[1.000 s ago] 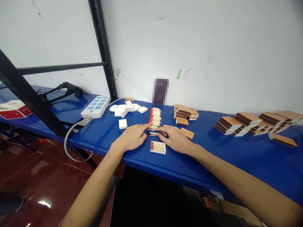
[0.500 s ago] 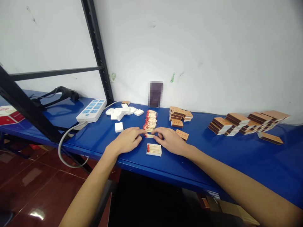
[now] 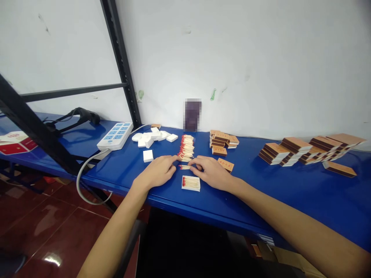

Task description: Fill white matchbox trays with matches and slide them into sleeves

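A small row of matches (image 3: 184, 167) with red heads to the left lies on the blue table between my two hands. My left hand (image 3: 160, 170) rests on the tabletop, its index finger stretched to the near edge of a larger match pile (image 3: 186, 148) and its thumb apart. From the other side, my right hand (image 3: 211, 172) has bent fingers and its fingertips at the plain ends of the small row. Neither hand grips anything visible. Just in front of them sits a white matchbox tray (image 3: 191, 189) with matches lying in it.
White trays (image 3: 153, 136) lie scattered at the left, beside a power strip (image 3: 115, 136). Printed matchboxes (image 3: 222, 139) are stacked behind my right hand, with more matchbox stacks (image 3: 297, 148) farther right. A black shelf post (image 3: 121, 58) rises at the left.
The small row of matches looks looser and has separated a little from the big pile. My hands have barely moved; the whole view has shifted slightly.
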### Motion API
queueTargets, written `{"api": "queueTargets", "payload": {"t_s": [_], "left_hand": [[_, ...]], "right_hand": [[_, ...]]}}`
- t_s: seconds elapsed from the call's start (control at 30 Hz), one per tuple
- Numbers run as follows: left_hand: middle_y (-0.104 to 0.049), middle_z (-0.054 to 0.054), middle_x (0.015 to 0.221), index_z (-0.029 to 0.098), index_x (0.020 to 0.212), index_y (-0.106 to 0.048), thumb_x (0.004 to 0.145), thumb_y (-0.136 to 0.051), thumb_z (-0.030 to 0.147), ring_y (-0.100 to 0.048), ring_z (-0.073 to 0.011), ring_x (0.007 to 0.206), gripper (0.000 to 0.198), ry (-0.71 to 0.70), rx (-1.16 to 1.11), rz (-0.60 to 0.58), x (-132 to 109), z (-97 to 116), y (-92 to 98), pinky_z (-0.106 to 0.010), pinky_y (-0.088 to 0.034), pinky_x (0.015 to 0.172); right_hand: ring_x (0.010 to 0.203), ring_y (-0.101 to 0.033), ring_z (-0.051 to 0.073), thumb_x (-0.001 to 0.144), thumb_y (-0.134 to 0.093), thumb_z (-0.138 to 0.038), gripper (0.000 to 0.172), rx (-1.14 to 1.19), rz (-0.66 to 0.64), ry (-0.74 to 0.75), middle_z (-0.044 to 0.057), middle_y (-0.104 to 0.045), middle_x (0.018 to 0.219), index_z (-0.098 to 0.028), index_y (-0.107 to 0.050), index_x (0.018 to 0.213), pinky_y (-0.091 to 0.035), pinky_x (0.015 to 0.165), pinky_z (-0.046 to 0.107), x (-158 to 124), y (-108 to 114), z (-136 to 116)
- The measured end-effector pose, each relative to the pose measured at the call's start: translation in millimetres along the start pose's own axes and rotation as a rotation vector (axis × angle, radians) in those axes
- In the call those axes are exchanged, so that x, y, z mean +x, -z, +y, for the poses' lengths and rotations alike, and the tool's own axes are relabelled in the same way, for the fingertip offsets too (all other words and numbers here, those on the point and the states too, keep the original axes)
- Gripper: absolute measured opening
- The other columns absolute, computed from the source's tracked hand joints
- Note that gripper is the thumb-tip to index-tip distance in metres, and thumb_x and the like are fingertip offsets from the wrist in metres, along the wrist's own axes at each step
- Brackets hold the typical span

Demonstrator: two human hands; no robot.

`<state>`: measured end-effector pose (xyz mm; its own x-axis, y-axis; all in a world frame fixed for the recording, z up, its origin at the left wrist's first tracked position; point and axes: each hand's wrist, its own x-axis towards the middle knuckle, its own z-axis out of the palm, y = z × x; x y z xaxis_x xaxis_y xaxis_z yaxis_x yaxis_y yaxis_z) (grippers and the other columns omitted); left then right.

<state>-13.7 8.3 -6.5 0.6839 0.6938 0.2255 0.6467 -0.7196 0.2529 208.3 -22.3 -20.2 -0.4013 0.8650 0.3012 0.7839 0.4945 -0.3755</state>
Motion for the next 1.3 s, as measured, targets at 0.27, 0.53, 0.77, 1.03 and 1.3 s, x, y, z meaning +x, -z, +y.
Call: {"api": "queueTargets", "payload": {"t_s": [0.27,0.53,0.77,1.03,1.3], "left_hand": [[-0.065,-0.008,0.119,0.02,0.129,-0.057,0.092,-0.036,0.018,-0.061,-0.0241,0.108,0.042,0.008,0.019,-0.013,0.4,1.4,-0.3,-0.039,-0.046,0.096],[-0.065,-0.007,0.115,0.021,0.128,-0.057,0.091,-0.038,0.019,-0.061,-0.0242,0.104,0.042,-0.005,0.003,-0.014,0.3,2.4,0.8,-0.039,-0.046,0.093],[-0.059,-0.007,0.101,0.02,0.124,-0.058,0.092,-0.038,0.021,-0.057,-0.0227,0.099,0.038,-0.05,0.002,-0.017,0.1,6.6,1.8,-0.037,-0.045,0.09],[-0.053,-0.004,0.096,0.021,0.114,-0.059,0.091,-0.038,0.019,-0.055,-0.0207,0.094,0.031,-0.062,-0.059,-0.027,-1.0,8.9,2.8,-0.035,-0.046,0.085],[-0.053,-0.008,0.105,0.022,0.131,-0.051,0.093,-0.035,0.02,-0.053,-0.0239,0.102,0.041,0.01,0.019,-0.001,-1.1,6.2,-0.4,-0.04,-0.043,0.092]], "right_hand": [[0.068,-0.05,0.014,0.092,-0.05,-0.026,0.018,0.011,-0.013,-0.001,0.0,-0.053,0.07,-0.02,-0.067,0.095,-0.032,0.061,0.026,-0.8,1.1,-0.1],[0.067,-0.05,0.014,0.091,-0.053,-0.027,0.02,0.034,0.006,-0.017,-0.001,-0.053,0.069,-0.018,-0.066,0.104,-0.033,0.062,0.026,-0.9,-0.8,1.1],[0.066,-0.049,0.014,0.091,-0.053,-0.029,0.023,0.023,0.008,-0.034,0.0,-0.053,0.07,-0.017,-0.068,0.106,-0.033,0.061,0.026,0.0,-1.6,2.1],[0.066,-0.049,0.013,0.093,-0.051,-0.028,0.021,0.009,-0.008,0.002,0.0,-0.053,0.07,-0.02,-0.069,0.101,-0.032,0.061,0.026,-0.8,0.7,-0.1],[0.067,-0.05,0.014,0.092,-0.052,-0.028,0.024,0.028,0.005,-0.013,0.001,-0.056,0.072,-0.018,-0.068,0.106,-0.035,0.063,0.026,-0.8,-0.9,1.3]]}}
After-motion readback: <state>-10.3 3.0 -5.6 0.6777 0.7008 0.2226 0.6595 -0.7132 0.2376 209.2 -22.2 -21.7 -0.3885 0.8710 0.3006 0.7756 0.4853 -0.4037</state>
